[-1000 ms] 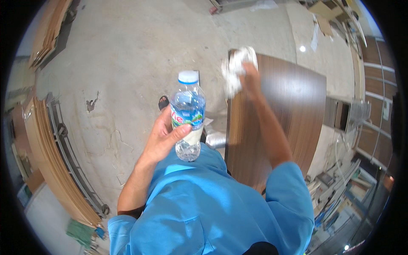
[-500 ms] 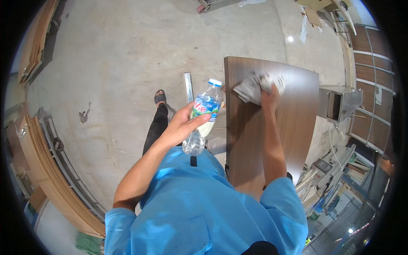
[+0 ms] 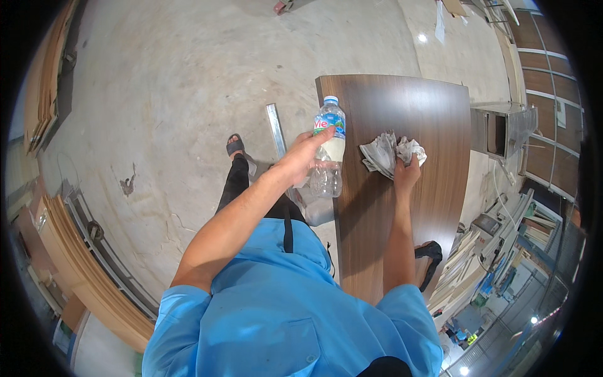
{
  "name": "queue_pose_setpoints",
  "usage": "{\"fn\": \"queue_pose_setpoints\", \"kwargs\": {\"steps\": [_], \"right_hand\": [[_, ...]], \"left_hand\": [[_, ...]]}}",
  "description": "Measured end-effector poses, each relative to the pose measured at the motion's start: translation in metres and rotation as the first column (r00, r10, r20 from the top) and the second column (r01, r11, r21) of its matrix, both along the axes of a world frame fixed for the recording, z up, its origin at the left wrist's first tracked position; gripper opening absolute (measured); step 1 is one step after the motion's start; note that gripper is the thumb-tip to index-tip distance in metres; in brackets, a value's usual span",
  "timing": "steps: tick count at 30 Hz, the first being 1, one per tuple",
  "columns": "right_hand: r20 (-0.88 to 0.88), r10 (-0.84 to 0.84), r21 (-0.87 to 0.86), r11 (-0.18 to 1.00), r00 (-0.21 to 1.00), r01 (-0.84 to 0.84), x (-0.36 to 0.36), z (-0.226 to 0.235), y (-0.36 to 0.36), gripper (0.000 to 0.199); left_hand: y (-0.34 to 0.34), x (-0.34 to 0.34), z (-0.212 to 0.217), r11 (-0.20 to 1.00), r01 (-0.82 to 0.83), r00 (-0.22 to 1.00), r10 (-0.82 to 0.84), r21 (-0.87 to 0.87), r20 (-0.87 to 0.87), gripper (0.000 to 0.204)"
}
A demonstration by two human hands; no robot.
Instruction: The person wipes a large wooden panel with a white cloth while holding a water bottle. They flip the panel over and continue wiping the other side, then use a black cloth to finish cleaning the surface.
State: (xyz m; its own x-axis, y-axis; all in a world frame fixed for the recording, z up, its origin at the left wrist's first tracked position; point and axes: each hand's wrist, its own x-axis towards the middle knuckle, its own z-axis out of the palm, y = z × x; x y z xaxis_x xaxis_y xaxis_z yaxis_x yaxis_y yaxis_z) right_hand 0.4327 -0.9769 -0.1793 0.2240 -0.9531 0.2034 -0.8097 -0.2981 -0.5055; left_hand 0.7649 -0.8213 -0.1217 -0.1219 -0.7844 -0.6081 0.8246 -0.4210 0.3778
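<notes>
My left hand [image 3: 306,154] is closed around a clear plastic bottle [image 3: 328,154] with a blue cap and a coloured label. The bottle is held upright beside the left edge of a dark brown wood-grain panel [image 3: 370,232]. Over the panel, my right hand [image 3: 407,173] grips a crumpled whitish-grey rag [image 3: 383,154]. The rag's loose part spreads to the left of my fingers. Whether the rag presses on the panel or hangs just above it, I cannot tell.
A metal bar [image 3: 275,129] stands out left of the bottle. Stacked boards [image 3: 88,270] line the left side. Past the panel's right edge are a metal box-shaped frame [image 3: 502,132] and piled strips [image 3: 483,239]. A black strap-like item [image 3: 429,259] lies near my right forearm.
My left hand has moved right and up with the bottle, which now stands straighter. The right hand has drawn the rag back toward me over the panel.
</notes>
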Motion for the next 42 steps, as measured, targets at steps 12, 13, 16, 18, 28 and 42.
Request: {"fn": "queue_pose_setpoints", "kwargs": {"steps": [12,13,16,18,28,42], "right_hand": [[0.023,0.031,0.052,0.998,0.999,-0.032,0.019,-0.001,-0.01,0.028],[0.039,-0.041,0.064,0.997,0.998,0.038,0.034,0.002,-0.013,0.029],[-0.036,0.229,0.132,0.966,0.973,-0.223,0.099,0.011,-0.024,0.033],[-0.036,0.436,0.196,0.885,0.899,-0.421,0.16,0.014,-0.033,0.036],[-0.045,0.642,0.17,0.76,0.765,-0.628,0.258,0.028,-0.041,0.037],[-0.01,0.586,0.357,0.759,0.811,-0.544,0.287,0.01,-0.066,0.022]], "left_hand": [[-0.003,-0.008,0.005,0.998,-0.07,0.995,0.071,-0.009,0.076,0.06],[-0.002,-0.007,0.008,0.999,-0.053,0.993,0.054,-0.015,0.103,0.059],[0.01,-0.001,0.013,0.999,0.018,0.976,-0.011,-0.031,0.216,0.057],[0.028,0.0,0.015,1.0,0.01,0.953,-0.007,-0.01,0.302,0.054],[0.124,0.019,0.041,0.974,-0.171,0.898,0.217,-0.15,0.383,0.053],[0.13,0.014,0.064,0.961,-0.133,0.923,0.209,-0.242,0.323,0.058]]}}
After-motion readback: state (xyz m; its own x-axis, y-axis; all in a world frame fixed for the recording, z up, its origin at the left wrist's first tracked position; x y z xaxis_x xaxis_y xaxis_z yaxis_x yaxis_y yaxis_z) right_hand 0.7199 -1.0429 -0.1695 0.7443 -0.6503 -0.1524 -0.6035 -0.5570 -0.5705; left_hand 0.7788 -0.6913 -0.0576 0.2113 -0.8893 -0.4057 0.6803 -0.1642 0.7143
